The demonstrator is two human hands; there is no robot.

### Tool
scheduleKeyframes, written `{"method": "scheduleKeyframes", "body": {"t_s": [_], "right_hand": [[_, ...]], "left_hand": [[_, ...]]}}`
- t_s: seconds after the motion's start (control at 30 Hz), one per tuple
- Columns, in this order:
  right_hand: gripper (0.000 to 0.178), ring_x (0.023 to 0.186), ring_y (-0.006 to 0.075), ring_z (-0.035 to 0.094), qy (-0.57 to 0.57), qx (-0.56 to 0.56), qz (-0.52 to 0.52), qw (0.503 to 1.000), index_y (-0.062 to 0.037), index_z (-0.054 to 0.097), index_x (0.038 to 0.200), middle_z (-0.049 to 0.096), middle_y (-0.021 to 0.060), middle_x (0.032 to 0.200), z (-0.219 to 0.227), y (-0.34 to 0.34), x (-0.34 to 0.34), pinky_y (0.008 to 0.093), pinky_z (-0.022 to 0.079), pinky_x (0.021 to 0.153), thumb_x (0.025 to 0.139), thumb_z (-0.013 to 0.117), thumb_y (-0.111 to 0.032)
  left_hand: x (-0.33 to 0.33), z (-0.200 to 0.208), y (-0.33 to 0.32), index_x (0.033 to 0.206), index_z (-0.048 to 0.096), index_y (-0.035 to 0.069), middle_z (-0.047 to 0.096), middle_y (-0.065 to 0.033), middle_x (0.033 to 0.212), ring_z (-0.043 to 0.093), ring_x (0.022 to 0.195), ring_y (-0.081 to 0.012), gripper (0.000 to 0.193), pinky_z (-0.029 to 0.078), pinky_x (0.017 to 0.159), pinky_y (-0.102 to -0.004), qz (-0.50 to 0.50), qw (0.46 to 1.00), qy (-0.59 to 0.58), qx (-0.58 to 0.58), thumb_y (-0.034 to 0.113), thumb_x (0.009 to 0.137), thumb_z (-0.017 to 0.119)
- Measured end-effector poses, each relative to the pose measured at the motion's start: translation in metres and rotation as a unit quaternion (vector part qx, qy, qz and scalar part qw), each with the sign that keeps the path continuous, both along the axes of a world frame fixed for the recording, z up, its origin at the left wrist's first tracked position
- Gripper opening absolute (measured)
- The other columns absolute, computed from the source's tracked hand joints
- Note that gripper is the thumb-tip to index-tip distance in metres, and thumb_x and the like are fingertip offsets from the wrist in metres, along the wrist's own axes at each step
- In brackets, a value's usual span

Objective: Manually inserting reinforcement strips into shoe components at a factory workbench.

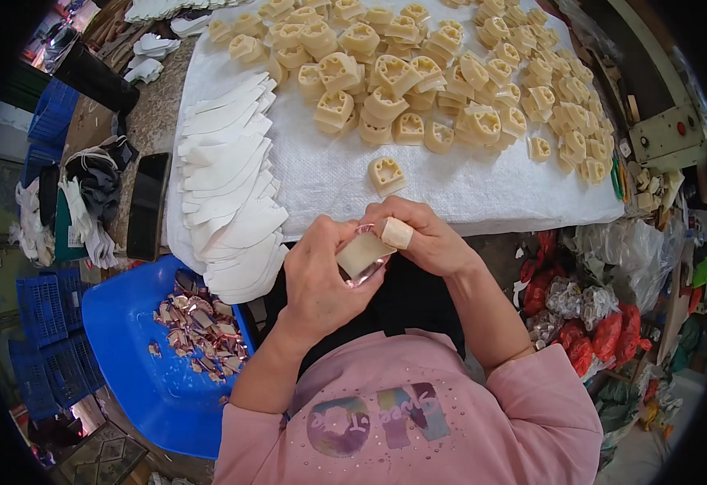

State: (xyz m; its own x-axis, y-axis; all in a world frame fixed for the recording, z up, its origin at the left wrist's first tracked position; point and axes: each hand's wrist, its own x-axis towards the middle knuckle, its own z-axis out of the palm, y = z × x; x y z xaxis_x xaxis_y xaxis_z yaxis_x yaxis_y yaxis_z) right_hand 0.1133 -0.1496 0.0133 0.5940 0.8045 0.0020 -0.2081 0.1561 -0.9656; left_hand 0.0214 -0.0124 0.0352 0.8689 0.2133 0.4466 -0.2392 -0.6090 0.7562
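Just off the table's near edge, my left hand is closed around a small block with a flat cream face and shiny pink wrapping at its edges. My right hand pinches at the block's upper edge; a beige wrap covers one of its fingers. Fingers hide part of the block. Right beyond my hands, a single cream moulded piece with a hollow, pitted top sits on the white woven sheet. Many like it form a heap farther back.
Overlapping white curved strips line the table's left side. A blue tub at my left holds pink-and-cream scraps. A dark phone lies on the left ledge. Red and clear plastic bags crowd the right.
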Motion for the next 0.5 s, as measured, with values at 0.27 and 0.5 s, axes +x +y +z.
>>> {"method": "scheduleKeyframes", "body": {"t_s": [0.27, 0.5], "right_hand": [[0.019, 0.079, 0.0108, 0.053, -0.019, -0.028, -0.125, 0.992, -0.0021, 0.057, 0.095, 0.057, 0.0035, 0.086, -0.012, 0.015, -0.023, 0.025, 0.044, 0.07, 0.093, 0.044, -0.016], [0.028, 0.091, 0.015, 0.055, 0.231, 0.15, -0.071, 0.959, -0.0003, 0.053, 0.106, 0.057, 0.0091, 0.105, -0.009, 0.018, -0.035, 0.0296, 0.046, 0.079, 0.097, 0.041, -0.023]], "left_hand": [[0.006, -0.009, -0.012, 0.086, 0.047, 0.004, 0.055, -0.0097, 0.07, 0.06, 0.059, -0.0229, 0.042, 0.047, 0.054, -0.03, 0.07, 0.996, -0.028, 0.042, 0.007, 0.059, 0.079], [0.002, -0.013, -0.013, 0.087, 0.048, 0.003, 0.052, -0.0099, 0.068, 0.057, 0.056, -0.0257, 0.043, 0.045, 0.051, -0.0327, 0.113, 0.991, -0.059, 0.031, 0.008, 0.059, 0.079]]}}
